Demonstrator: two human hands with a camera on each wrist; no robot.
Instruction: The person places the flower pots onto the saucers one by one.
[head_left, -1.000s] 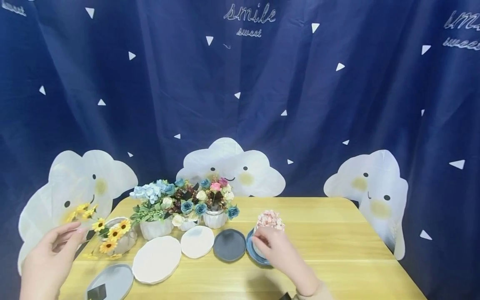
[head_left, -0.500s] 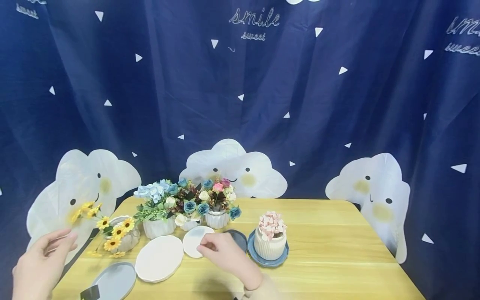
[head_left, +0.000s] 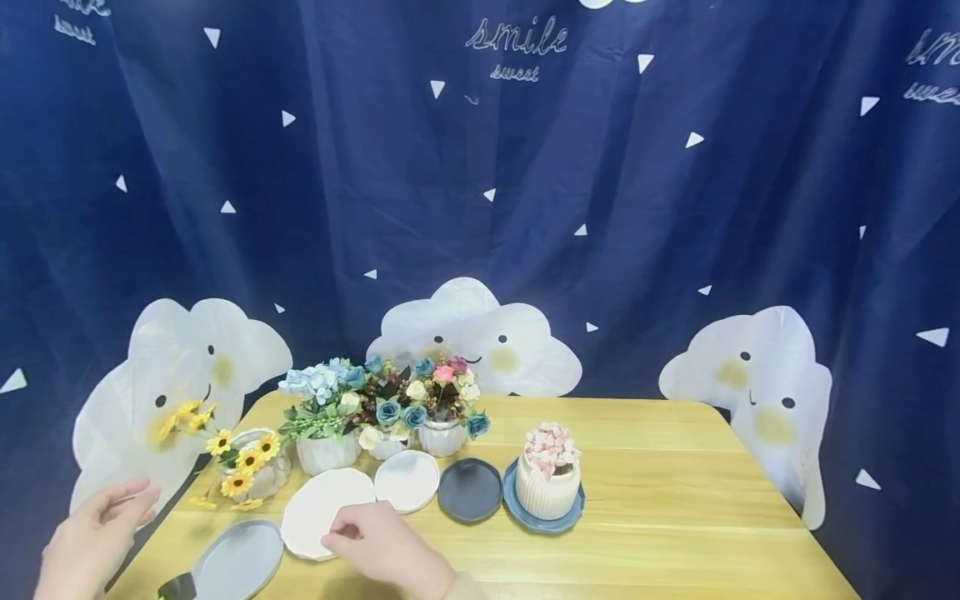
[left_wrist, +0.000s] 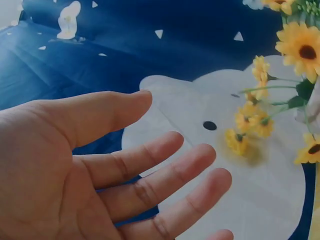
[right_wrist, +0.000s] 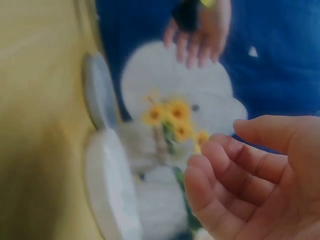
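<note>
My left hand [head_left: 97, 537] hovers off the table's left side, its fingers spread and holding nothing in the left wrist view. Nearest to it are the yellow sunflowers [head_left: 246, 467] in a white pot [head_left: 276, 477]. My right hand [head_left: 386, 546] is over the front of the large white plate [head_left: 303, 518], fingers loosely bent and nothing between them. To the left of that plate lies a grey-blue oval plate [head_left: 240, 560]. A ribbed cream pot [head_left: 550, 497] with pink flowers [head_left: 552, 450] stands upright on a blue saucer [head_left: 546, 525] at the right of the row.
A small white plate [head_left: 407, 482] and a dark round plate [head_left: 470, 490] lie between the large plate and the saucer. Behind stand white pots with blue flowers [head_left: 321, 383] and mixed roses [head_left: 444, 377]. A blue curtain [head_left: 600, 167] hangs behind the wooden table [head_left: 675, 500].
My right hand has left the cream pot, which stays on the blue saucer, and has swept left across the plates. The left hand has dropped slightly. The head view has shifted a little.
</note>
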